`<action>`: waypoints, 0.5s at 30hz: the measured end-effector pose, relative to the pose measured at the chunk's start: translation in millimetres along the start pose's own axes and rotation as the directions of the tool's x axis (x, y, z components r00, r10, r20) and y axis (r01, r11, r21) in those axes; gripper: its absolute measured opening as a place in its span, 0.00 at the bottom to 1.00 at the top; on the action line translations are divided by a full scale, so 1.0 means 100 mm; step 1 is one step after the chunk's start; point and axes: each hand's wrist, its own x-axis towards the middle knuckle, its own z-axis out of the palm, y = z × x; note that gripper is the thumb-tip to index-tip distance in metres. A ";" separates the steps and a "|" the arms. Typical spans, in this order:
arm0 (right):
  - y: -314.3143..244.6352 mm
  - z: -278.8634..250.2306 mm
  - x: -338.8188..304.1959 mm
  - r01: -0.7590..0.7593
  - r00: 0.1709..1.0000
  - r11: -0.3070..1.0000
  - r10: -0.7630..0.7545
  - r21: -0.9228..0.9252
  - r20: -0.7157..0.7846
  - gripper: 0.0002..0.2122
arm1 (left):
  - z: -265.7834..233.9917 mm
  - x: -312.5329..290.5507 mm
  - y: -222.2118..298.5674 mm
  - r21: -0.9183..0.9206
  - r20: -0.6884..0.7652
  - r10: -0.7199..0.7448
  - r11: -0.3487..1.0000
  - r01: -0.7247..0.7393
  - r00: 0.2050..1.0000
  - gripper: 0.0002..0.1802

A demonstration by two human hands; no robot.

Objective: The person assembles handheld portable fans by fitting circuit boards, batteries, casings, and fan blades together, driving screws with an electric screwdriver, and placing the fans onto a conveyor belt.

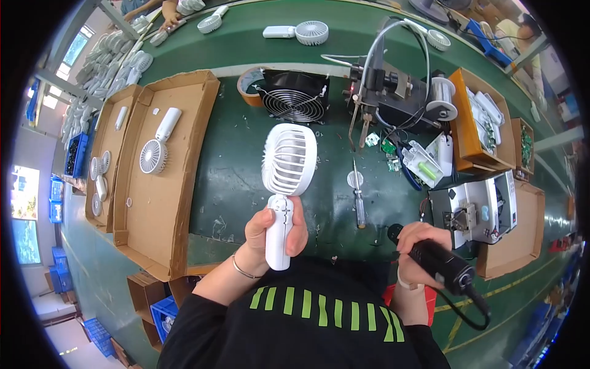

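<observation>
Left hand: fingers closed around handle of white handheld fan; fan head points to 12 o'clock, over green bench. Right hand, at 3 o'clock from left: wrapped around black corded tool, tip toward 10 o'clock. Screwdriver lies at right hand's 10 o'clock.

The left forearm extends from lower left up toward centre, in front of the torso. The left wrist carries the left hand raised, palm side toward the wearer; its thumb lies along the left side, fingers wrapped round to the right, in a closed grip. The right forearm rises nearly vertically. The right hand, well apart and slightly lower, is closed, fingers curled over from above.
</observation>
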 end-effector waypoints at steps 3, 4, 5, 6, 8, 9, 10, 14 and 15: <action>0.00 -0.01 0.02 -0.022 0.993 1.000 0.022 -0.001 -0.112 0.40 | 0.01 -0.01 -0.08 -0.265 0.122 -0.021 0.963 0.053 0.992 0.24; 0.01 -0.05 0.01 -0.016 0.992 0.999 0.012 -0.030 -0.122 0.42 | 0.04 -0.02 -0.09 -0.225 0.123 -0.036 0.972 0.063 0.992 0.23; 0.02 -0.06 0.02 -0.021 0.992 0.999 0.017 -0.030 -0.122 0.42 | 0.06 -0.03 -0.08 -0.184 0.123 -0.050 0.980 0.072 0.991 0.23; 0.02 -0.06 0.02 -0.011 0.992 1.000 0.011 0.000 -0.128 0.42 | 0.09 -0.06 -0.08 -0.137 0.113 -0.049 0.989 0.065 0.992 0.23; 0.01 -0.06 0.02 0.001 0.992 1.000 0.003 0.030 -0.129 0.42 | 0.15 -0.08 -0.05 -0.089 0.033 -0.042 0.995 0.045 0.999 0.22; 0.02 -0.05 0.03 -0.002 0.994 1.000 0.005 0.025 -0.110 0.43 | 0.17 -0.09 -0.05 -0.038 -0.051 -0.034 0.999 0.032 0.998 0.22; 0.03 -0.04 0.03 -0.004 0.996 1.000 0.006 0.019 -0.090 0.43 | 0.19 -0.08 -0.05 0.027 -0.114 -0.006 1.000 0.009 0.993 0.22; 0.03 0.00 0.06 -0.023 0.989 1.000 0.022 -0.003 -0.144 0.45 | 0.21 -0.08 -0.13 0.209 -0.270 0.041 0.978 0.017 0.962 0.24; 0.02 0.00 0.07 -0.047 0.984 0.999 0.043 -0.016 -0.175 0.45 | 0.24 -0.08 -0.16 0.182 -0.328 0.044 0.983 0.017 0.943 0.22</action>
